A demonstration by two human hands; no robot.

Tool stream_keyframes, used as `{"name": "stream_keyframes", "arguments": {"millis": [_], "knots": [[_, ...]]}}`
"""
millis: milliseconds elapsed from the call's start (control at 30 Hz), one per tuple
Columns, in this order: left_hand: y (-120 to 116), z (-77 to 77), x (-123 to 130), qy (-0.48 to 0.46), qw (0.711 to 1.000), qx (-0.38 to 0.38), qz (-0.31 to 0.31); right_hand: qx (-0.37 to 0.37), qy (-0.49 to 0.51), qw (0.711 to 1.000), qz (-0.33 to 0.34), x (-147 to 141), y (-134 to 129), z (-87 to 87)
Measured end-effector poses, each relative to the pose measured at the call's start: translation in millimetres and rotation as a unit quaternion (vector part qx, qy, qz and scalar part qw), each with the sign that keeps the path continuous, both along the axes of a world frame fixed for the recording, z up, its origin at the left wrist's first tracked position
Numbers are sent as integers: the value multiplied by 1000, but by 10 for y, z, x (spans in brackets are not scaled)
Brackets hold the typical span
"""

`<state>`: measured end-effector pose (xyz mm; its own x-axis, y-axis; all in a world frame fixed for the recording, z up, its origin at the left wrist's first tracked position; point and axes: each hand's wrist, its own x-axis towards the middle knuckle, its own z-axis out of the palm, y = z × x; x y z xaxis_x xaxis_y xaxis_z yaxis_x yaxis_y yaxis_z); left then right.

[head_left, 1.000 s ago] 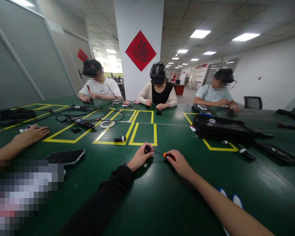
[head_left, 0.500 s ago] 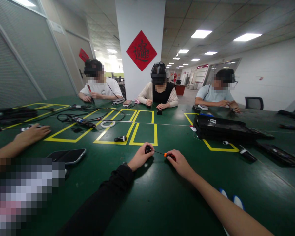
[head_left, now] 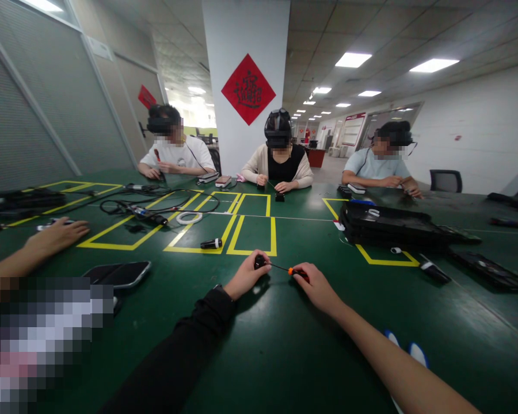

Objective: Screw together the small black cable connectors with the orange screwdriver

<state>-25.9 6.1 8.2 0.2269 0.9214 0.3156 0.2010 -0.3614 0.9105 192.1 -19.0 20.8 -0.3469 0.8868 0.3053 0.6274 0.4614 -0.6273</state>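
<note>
My left hand (head_left: pixel 249 275), at the end of a black sleeve, is closed around a small black cylindrical part (head_left: pixel 259 262), whose exact kind I cannot make out. In my right hand (head_left: pixel 316 283) is a screwdriver (head_left: pixel 292 271) with an orange and dark handle, mostly covered by my fingers. Its thin shaft points left and its tip meets the black part at my left fingertips. Both hands are just above the green table (head_left: pixel 259 356). Beyond them, a black cylinder with a white band (head_left: pixel 211 244) lies on its side.
Yellow tape outlines (head_left: pixel 252 253) mark the table. Stacked black trays (head_left: pixel 388 223) stand at the right, black cables (head_left: pixel 155 210) at the left. A phone-like black device (head_left: pixel 118 274) lies near a neighbour's hand (head_left: pixel 64 234). Several people sit around the table.
</note>
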Motion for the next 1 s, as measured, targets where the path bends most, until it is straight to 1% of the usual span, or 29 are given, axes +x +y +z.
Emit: {"name": "stream_keyframes", "arguments": {"millis": [133,233,400,567,667,800,900,1000], "knots": [[-3,-2,4,0,1000,-9,13,1,2,1000,1,-3,6,-8],[2,-7,14,-13,1000,-21,12,1,0,1000,2,-1,11,-18],[5,11,26,-79,995,-57,9,4,3,1000,-3,-4,10,-17],[34,-15,12,-190,976,-104,-6,6,19,1000,-11,-4,2,-10],[46,-32,4,-230,966,-118,-15,3,36,999,-17,-3,3,-16],[24,1,19,-285,946,-147,-39,3,69,998,-14,-18,-13,13],[-1,29,38,-305,937,-163,-41,11,87,996,1,-37,-49,69],[-12,33,47,-310,936,-164,-45,22,88,996,20,-54,-91,116]]}}
